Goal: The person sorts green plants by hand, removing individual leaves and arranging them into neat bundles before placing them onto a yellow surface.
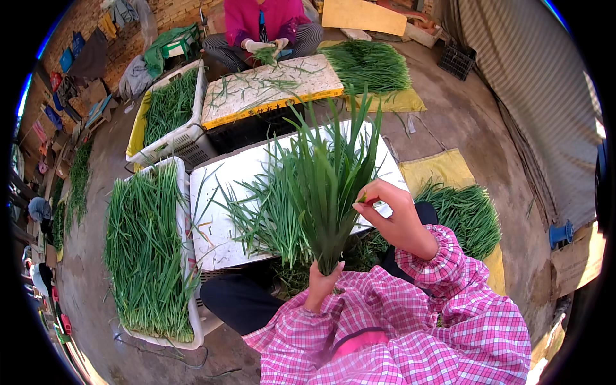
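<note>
My left hand (322, 284) grips the lower ends of an upright bunch of long green leaves (327, 192), which look like garlic chives. The leaves fan out upward. At the bunch's right side is my right hand (397, 219), thumb and forefinger pinched on a small green leaf piece (362, 198). Behind the bunch, a loose pile of chives (274, 207) lies on a white board (211, 192), with cut scraps around it. The bases of the held stems are hidden by my left hand.
A white plastic crate (195, 313) heaped with chives stands left; another crate (192, 125) is behind it. Across a yellow-edged board (288, 70), a co-worker in gloves (264, 48) handles chives. Stacked chives (462, 216) lie on yellow sacking (438, 168) at right.
</note>
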`<state>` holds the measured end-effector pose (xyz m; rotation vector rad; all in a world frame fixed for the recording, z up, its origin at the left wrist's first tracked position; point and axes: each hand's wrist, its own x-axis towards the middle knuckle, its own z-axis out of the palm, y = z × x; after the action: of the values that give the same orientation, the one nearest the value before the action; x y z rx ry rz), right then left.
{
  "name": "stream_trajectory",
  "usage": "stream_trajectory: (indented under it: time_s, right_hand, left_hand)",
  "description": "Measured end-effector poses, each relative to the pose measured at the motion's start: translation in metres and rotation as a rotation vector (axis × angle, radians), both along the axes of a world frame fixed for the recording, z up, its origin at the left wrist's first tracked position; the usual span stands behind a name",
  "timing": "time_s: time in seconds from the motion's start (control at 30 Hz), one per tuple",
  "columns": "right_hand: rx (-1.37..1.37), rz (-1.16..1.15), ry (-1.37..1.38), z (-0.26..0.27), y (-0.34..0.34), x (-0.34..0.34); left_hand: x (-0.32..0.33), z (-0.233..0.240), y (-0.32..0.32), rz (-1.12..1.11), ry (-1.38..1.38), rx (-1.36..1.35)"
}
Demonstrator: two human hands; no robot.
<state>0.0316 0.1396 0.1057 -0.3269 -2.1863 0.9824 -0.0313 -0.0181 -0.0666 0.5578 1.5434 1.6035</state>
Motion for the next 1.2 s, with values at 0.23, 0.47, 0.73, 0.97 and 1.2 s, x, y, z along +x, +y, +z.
stream_trajectory:
  time_s: [0.23, 0.47, 0.73, 0.97, 1.2]
  right_hand:
    - [-0.042, 0.023, -0.138, -0.005, 0.009, 0.035]
    - [0.014, 0.006, -0.297, -0.012, 0.019, 0.06]
    - [0.005, -0.025, -0.317, -0.012, 0.016, 0.071]
    - [0.452, 0.087, -0.454, -0.012, 0.021, 0.079]
    - [0.639, 0.216, -0.613, 0.004, 0.027, 0.085]
  left_hand:
    - [-0.003, -0.015, -0.006, 0.085, 0.005, 0.018]
    - [0.003, -0.028, -0.003, 0.124, 0.111, 0.101]
    - [0.005, -0.034, -0.004, 0.146, 0.147, 0.134]
    - [0.005, -0.031, -0.004, 0.183, 0.135, 0.126]
    - [0.004, -0.034, -0.005, 0.235, 0.035, 0.081]
